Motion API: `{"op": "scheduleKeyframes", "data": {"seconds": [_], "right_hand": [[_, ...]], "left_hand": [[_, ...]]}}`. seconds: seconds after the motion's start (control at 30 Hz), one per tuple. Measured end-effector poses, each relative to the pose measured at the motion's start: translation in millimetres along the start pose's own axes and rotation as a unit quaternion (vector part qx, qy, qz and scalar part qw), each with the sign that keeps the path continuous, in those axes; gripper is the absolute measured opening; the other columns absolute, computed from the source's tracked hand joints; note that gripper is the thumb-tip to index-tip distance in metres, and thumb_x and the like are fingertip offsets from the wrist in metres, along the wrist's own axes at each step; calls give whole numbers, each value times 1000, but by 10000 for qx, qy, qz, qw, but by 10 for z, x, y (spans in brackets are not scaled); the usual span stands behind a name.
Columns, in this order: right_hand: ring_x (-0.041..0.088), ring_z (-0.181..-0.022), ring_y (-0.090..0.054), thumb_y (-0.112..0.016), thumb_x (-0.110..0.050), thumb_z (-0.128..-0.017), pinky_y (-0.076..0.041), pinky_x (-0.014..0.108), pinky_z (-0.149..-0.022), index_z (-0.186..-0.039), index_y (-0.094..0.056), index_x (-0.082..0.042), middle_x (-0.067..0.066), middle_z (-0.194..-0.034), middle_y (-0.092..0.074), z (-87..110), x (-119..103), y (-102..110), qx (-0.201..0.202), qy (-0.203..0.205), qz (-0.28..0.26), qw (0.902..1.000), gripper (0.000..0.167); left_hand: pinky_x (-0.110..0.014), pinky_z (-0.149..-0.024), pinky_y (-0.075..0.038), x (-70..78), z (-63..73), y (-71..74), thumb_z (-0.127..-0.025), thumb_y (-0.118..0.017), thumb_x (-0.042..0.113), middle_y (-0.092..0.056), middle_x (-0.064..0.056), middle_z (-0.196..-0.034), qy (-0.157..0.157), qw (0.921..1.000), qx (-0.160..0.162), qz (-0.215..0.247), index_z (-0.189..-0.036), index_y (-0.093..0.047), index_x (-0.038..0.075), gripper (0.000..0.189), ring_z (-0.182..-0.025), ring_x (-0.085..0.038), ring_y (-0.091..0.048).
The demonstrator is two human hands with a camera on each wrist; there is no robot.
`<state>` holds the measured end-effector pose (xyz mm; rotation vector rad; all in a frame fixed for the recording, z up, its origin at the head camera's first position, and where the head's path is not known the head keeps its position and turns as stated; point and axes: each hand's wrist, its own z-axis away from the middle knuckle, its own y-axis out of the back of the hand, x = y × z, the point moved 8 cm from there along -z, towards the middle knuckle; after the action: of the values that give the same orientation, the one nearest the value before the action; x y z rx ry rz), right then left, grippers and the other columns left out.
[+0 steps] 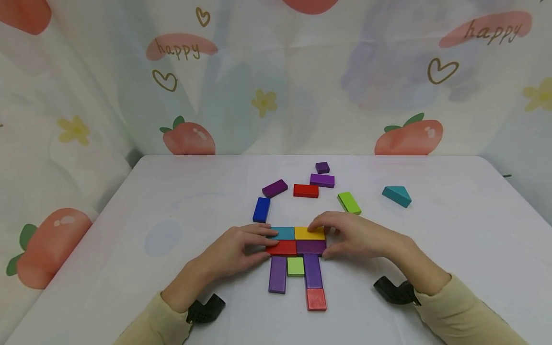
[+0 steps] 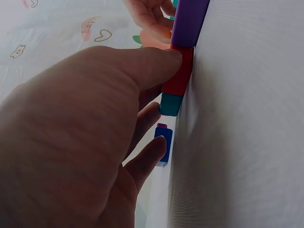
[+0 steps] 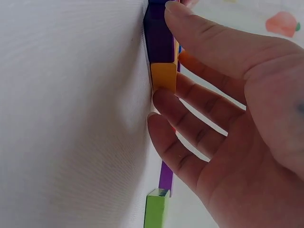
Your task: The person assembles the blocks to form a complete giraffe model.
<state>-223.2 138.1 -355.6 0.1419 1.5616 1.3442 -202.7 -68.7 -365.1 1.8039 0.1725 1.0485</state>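
Observation:
Flat coloured blocks lie joined on the table. The teal block (image 1: pixel 282 233) and yellow block (image 1: pixel 304 233) form the far row, with the red block (image 1: pixel 282 247) and purple block (image 1: pixel 311 247) right below. My left hand (image 1: pixel 241 247) rests at the left side, its extended fingers touching the red and teal blocks. At the right side, my right hand (image 1: pixel 360 235) touches the yellow block with a fingertip, its thumb at the purple block's corner. Nearer me are two upright purple blocks (image 1: pixel 278 275), a small green block (image 1: pixel 295 267) and a light red block (image 1: pixel 316 299).
Loose beyond the hands lie a blue block (image 1: pixel 261 210), a dark purple block (image 1: pixel 274 188), another red block (image 1: pixel 305 191), a bright purple block (image 1: pixel 322 180), a small purple block (image 1: pixel 322 167), a lime block (image 1: pixel 349 202) and a teal triangle (image 1: pixel 397 195). A printed curtain (image 1: pixel 302 72) hangs behind.

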Motion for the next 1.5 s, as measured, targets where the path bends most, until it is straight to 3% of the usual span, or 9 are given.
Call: {"op": "scheduleKeyframes", "data": {"seconds": [1.07, 1.3, 1.5], "right_hand": [[21, -119, -56, -81, -29, -88, -51, 46, -99, -130, -66, -18, -3, -130, -61, 58, -98, 5, -46, 1, 158, 9999, 47], [29, -130, -52, -75, -35, -92, -48, 52, -102, -132, -67, -20, 2, -138, -58, 136, -230, 72, 116, 342, 477, 9982, 44], [29, -134, -49, -71, -38, -95, -47, 50, -103, -137, -65, -22, 2, -144, -54, 249, -316, -50, 24, 587, 530, 9969, 46]], "left_hand": [[-38, -108, -43, 6, 17, 10, -92, -76, 17, -63, 7, -135, 14, 9998, -99, 150, -126, -74, 15, 34, -135, -12, -48], [-39, -108, -43, 6, 5, 0, -92, -76, 18, -63, 6, -136, 36, 9998, -124, 170, -126, -74, 15, 34, -136, -13, -48], [-38, -108, -43, 4, 7, -2, -92, -76, 17, -63, 7, -135, 43, 9997, -139, 203, -125, -74, 15, 33, -136, -13, -48]]}}
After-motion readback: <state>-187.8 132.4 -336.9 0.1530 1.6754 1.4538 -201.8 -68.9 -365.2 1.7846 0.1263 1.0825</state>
